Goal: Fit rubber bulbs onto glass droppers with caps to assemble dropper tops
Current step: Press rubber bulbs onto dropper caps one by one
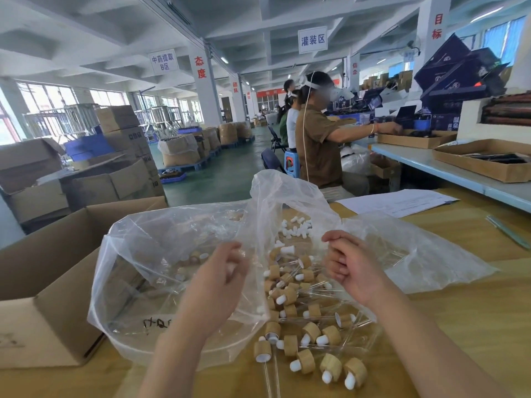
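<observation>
Well, both hands hang just above the yellow surface (465, 317), over a heap of small parts. The left hand (221, 278) is over the clear plastic bag (143, 254), its fingers (231, 249) curled in toward the thumb. Something pale and blurred shows between them, but I cannot tell whether they grip it. The right hand (355, 268) hovers near the far side of the heap with its fingers (336, 264) folded toward the palm. Whether they hold anything I cannot tell either.

Between and below the two hands lie the dropper tops (301, 311), piled loosely on the spread plastic and partly on the bare surface. Each has a tan cap (306, 360) with a white bulb poking out, and some show a clear glass tube (268, 377). Farther back, inside the opened bag, sits a scatter of loose white rubber bulbs (296, 228).

An open cardboard box (43, 271) stands just beside the bag on the left. A sheet of paper (396, 202) lies on the surface beyond the right hand. Further off, a person in a brown shirt (316, 145) sits at another bench.
</observation>
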Motion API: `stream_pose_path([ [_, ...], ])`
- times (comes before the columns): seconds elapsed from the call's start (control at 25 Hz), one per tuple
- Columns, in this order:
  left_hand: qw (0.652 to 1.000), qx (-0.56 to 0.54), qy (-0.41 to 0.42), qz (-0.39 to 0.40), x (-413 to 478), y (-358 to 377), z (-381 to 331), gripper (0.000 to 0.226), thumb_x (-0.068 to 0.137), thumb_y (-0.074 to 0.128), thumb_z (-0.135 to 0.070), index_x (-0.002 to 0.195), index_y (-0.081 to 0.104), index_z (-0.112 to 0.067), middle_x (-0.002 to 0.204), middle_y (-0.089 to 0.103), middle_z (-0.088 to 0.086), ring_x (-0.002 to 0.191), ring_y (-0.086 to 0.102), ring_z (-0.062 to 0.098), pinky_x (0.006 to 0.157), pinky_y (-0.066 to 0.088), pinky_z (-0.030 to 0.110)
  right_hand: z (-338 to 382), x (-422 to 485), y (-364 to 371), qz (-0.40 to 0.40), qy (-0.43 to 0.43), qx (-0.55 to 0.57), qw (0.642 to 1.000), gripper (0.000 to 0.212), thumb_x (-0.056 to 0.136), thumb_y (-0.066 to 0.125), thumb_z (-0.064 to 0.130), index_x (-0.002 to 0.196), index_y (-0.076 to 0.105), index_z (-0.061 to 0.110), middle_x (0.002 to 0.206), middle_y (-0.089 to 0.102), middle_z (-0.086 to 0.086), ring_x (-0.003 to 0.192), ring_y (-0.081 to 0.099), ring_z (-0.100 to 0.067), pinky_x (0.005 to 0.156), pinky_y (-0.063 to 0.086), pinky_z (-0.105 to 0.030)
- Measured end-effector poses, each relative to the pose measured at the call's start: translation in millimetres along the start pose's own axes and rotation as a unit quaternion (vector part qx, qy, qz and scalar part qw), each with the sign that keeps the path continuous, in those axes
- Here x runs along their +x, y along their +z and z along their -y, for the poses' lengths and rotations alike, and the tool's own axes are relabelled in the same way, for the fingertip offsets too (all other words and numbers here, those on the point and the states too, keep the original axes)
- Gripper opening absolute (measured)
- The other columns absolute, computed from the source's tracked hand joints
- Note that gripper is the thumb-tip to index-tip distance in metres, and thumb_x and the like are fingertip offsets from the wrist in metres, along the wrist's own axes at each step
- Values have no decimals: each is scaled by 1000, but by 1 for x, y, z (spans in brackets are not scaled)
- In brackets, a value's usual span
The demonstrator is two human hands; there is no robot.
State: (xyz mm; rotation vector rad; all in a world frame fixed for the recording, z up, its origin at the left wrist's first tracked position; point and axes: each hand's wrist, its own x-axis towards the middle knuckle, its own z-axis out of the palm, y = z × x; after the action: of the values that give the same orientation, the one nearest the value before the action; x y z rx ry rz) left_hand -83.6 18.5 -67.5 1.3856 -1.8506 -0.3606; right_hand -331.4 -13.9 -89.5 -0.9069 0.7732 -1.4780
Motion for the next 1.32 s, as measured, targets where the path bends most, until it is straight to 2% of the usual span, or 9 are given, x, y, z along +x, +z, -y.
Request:
stream_pose_path([
  [0.08, 988, 128, -86, 5, -18, -41, 21, 22, 81, 36, -45, 76, 54, -33, 68, 66, -14, 59, 61, 1, 50, 48, 25, 4, 3, -4, -34, -10, 24, 999, 45, 95, 36, -3, 69, 69, 15, 46, 29, 2, 36, 24, -10, 36, 24, -19],
  [0.16, 933, 282, -206, 88, -22, -68, 44, 25, 86, 38, -32, 73, 55, -20, 70, 64, -5, 67, 62, 14, 61, 49, 28, 3, 3, -3, -41, -12, 15, 999, 43, 94, 36, -4, 71, 68, 13, 45, 29, 2, 36, 24, -11, 36, 23, -19],
  [0.24, 854, 412, -252, 194, -15, -71, 60, 25, 92, 37, -21, 95, 61, -14, 98, 64, 3, 90, 60, 20, 80, 50, 31, 0, 1, 1, -26, -9, -20, 999, 40, 93, 37, -6, 73, 67, 11, 45, 30, 1, 37, 24, -11, 36, 23, -20],
  [0.32, 824, 464, -240, 220, -2, -60, 70, 39, 91, 36, -17, 127, 49, -11, 131, 51, 9, 116, 50, 25, 96, 44, 35, -1, -1, 4, -13, -9, -52, 999, 38, 93, 37, -6, 77, 67, 10, 46, 31, 0, 38, 25, -12, 38, 24, -21],
  [0.44, 841, 475, -200, 161, 21, -49, 85, 57, 94, 37, -22, 147, 18, -10, 151, 26, 11, 137, 28, 28, 107, 33, 38, 0, -2, 2, -18, -5, -69, 997, 34, 94, 38, -5, 81, 66, 8, 45, 32, 1, 38, 26, -12, 40, 24, -22],
  [0.6, 902, 421, -84, 45, 34, -37, 98, 38, 90, 43, -3, 127, 39, -5, 133, 46, 13, 112, 54, 28, 88, 46, 35, 2, -1, 2, -19, 1, -101, 995, 36, 93, 38, -5, 79, 68, 11, 46, 32, 1, 39, 26, -13, 40, 23, -22],
  [0.72, 945, 306, -98, -56, 45, -38, 110, 21, 89, 50, 0, 109, 50, -1, 110, 60, 18, 89, 61, 34, 74, 47, 40, 0, -3, 5, 7, -1, -123, 992, 41, 93, 37, -3, 75, 69, 14, 47, 31, 0, 39, 25, -12, 40, 23, -22],
  [1.04, 924, 340, -131, 119, 88, -11, 123, 29, 91, 54, -23, 115, 57, -7, 113, 64, 15, 103, 60, 31, 86, 47, 36, -1, -4, 6, 14, 2, -162, 987, 44, 94, 36, -2, 73, 70, 17, 48, 33, 0, 40, 27, -13, 39, 27, -22],
  [1.32, 915, 388, -13, 109, 109, 6, 110, 27, 94, 45, -17, 113, 64, -13, 120, 64, 9, 113, 58, 25, 99, 43, 36, -1, -7, 9, 20, 14, -188, 982, 36, 94, 36, -1, 81, 67, 13, 45, 36, 3, 39, 30, -12, 39, 28, -21],
])
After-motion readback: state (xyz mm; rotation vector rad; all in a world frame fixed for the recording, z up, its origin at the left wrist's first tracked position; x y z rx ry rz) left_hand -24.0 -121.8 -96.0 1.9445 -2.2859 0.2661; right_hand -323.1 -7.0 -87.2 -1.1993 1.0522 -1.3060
